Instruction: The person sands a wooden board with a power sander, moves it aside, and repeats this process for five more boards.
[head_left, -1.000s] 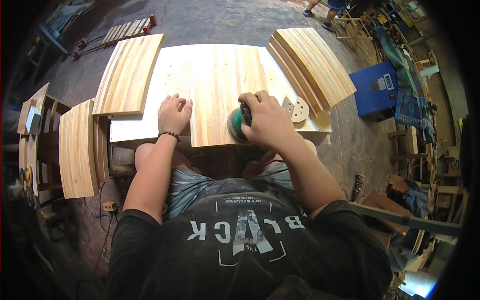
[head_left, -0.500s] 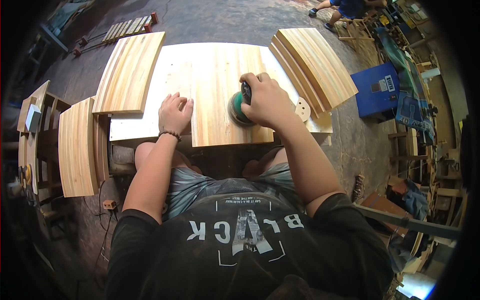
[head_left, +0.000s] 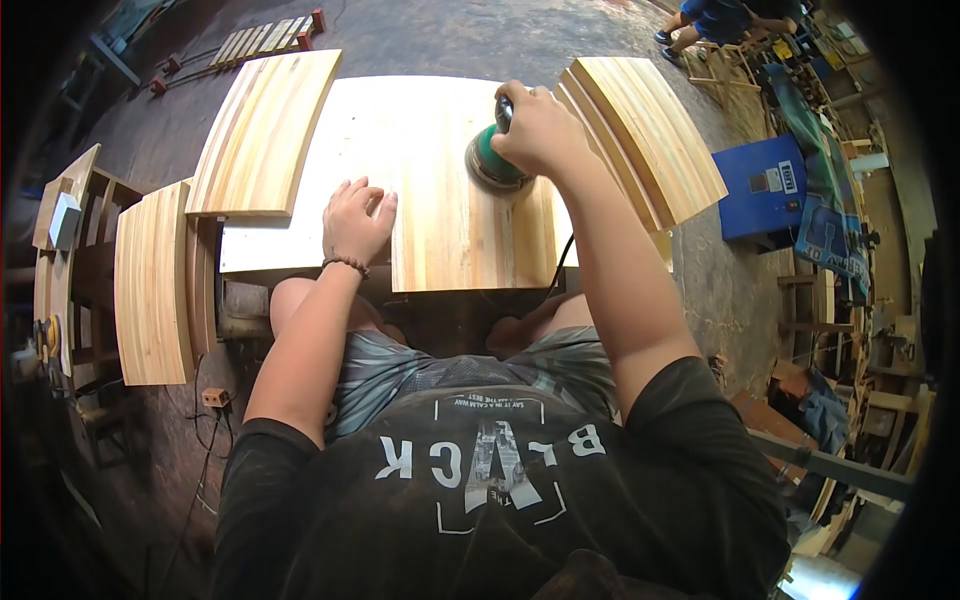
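My right hand is wrapped round the black top of a green orbital sander. The sander's pad sits on a flat panel of glued wood strips, near the panel's far right part. My left hand lies by the panel's left edge on the white work surface, fingers loosely bent and thumb apart, holding nothing. A black cord hangs down past the panel's near right corner.
Wood panels lie at the left, with more stacked lower down. Another panel stack is at the right. A blue box stands beyond it. A power outlet block with cords lies on the floor. Another person is far right.
My right hand has pushed the sander away from me, toward the panel's far end. The cord now shows below my forearm. My left hand stays beside the panel's left edge.
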